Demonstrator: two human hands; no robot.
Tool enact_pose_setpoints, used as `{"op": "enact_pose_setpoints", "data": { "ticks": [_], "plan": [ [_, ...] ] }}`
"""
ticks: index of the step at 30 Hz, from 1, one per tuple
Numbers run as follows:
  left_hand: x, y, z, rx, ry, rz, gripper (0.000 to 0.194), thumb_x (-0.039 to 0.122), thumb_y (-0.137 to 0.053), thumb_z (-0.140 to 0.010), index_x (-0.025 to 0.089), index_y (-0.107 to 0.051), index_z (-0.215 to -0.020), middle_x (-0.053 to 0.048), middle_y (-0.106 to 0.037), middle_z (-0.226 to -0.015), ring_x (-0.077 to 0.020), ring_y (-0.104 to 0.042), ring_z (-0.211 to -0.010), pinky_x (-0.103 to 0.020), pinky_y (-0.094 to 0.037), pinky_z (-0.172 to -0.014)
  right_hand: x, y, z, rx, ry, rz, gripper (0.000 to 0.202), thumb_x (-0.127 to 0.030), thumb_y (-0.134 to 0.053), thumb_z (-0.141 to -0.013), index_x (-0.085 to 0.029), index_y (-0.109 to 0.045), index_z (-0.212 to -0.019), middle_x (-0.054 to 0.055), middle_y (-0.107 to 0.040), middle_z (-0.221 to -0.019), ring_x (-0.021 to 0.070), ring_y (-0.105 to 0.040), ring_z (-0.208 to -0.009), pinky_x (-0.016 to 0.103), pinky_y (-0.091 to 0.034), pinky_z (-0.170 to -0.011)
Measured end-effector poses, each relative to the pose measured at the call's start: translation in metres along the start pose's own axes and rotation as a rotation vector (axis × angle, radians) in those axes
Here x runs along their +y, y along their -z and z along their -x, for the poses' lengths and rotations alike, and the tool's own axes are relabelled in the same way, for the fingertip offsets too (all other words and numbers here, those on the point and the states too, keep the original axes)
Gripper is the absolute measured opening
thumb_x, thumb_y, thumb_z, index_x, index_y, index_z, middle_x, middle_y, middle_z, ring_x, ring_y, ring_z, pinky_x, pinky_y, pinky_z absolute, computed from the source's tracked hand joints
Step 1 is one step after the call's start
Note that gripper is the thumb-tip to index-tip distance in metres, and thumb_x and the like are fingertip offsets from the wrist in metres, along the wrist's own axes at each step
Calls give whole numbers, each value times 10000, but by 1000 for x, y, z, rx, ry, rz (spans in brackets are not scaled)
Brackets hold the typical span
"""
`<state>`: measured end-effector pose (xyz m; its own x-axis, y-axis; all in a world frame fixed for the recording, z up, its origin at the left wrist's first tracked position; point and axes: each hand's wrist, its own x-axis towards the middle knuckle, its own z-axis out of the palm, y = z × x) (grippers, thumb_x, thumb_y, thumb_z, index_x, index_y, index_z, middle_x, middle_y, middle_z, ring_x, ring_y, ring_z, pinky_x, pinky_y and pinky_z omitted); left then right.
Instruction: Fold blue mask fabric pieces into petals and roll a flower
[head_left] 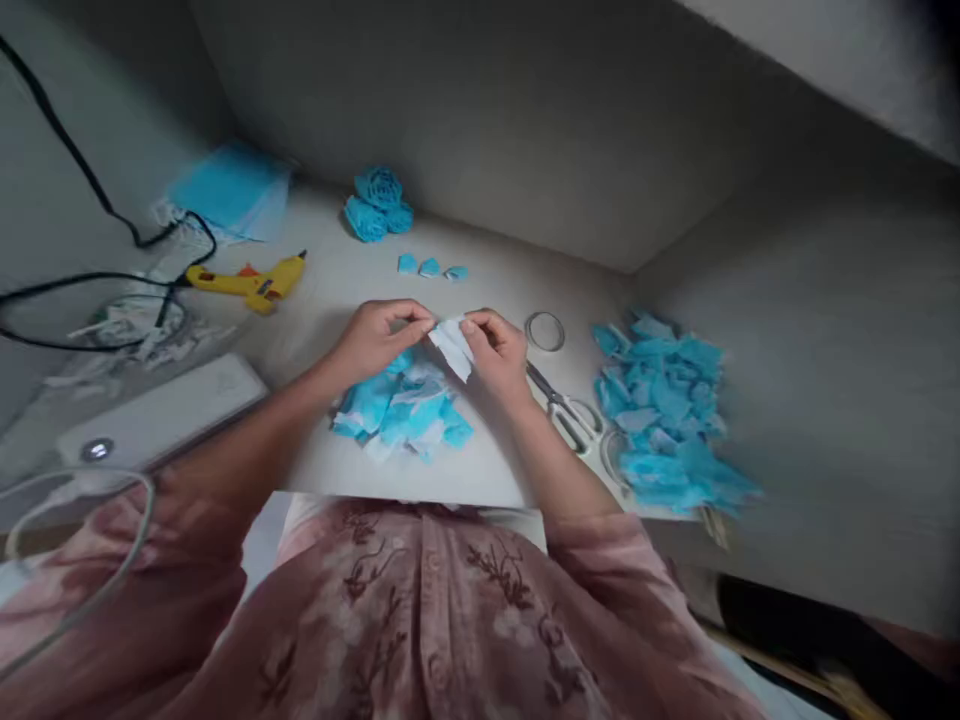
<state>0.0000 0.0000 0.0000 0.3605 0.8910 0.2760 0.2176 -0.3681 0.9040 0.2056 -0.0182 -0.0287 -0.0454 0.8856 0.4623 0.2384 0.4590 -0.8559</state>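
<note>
A small white piece of thin material (454, 348) is stretched between my two hands above the table. My left hand (382, 338) pinches its left corner between thumb and fingers. On the other side, my right hand (496, 350) grips its upper right edge, also in a pinch. Below them lies a loose heap of blue and white pieces (405, 410). Three small folded blue pieces (430, 267) sit in a row beyond my hands. Farther back stands a cluster of blue ruffled flower shapes (379, 203).
Scissors (566, 410) and a roll of tape or wire (544, 331) lie right of my hands, before a large blue pile (664, 410). At left are a yellow glue gun (251, 282), blue sheets (229, 190), a white power bank (165, 410), black cord and white scraps.
</note>
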Motion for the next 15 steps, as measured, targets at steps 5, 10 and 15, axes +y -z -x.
{"op": "enact_pose_setpoints", "data": {
  "ticks": [5, 10, 15],
  "plan": [
    [3, -3, 1, 47, -19, -92, 233, 365, -574, -850, 171, -664, -759, 0, -673, -705, -136, -605, -700, -240, -472, -712, 0, 1, 0, 50, -18, 33, 292, -467, -650, -942, -195, -736, -879, -11, -707, -787, 120, -620, -731, 250, -473, -716],
    [3, -3, 0, 41, -34, -114, 194, 330, -569, -824, 169, -664, -774, 0, -679, -726, -135, -601, -703, -241, -469, -711, 0, -1, -1, 94, -80, -34, 297, -482, -673, -903, -194, -724, -851, -13, -686, -761, 115, -594, -698, 250, -469, -686],
    [1, -4, 0, 2, 5, 55, 215, 367, -608, -831, 166, -641, -761, -4, -655, -705, -125, -573, -670, -241, -459, -685, -2, -8, -4, 82, -328, -269, 344, -528, -754, -808, -197, -662, -792, -47, -588, -650, 82, -477, -566, 219, -402, -550]
  ]
}}
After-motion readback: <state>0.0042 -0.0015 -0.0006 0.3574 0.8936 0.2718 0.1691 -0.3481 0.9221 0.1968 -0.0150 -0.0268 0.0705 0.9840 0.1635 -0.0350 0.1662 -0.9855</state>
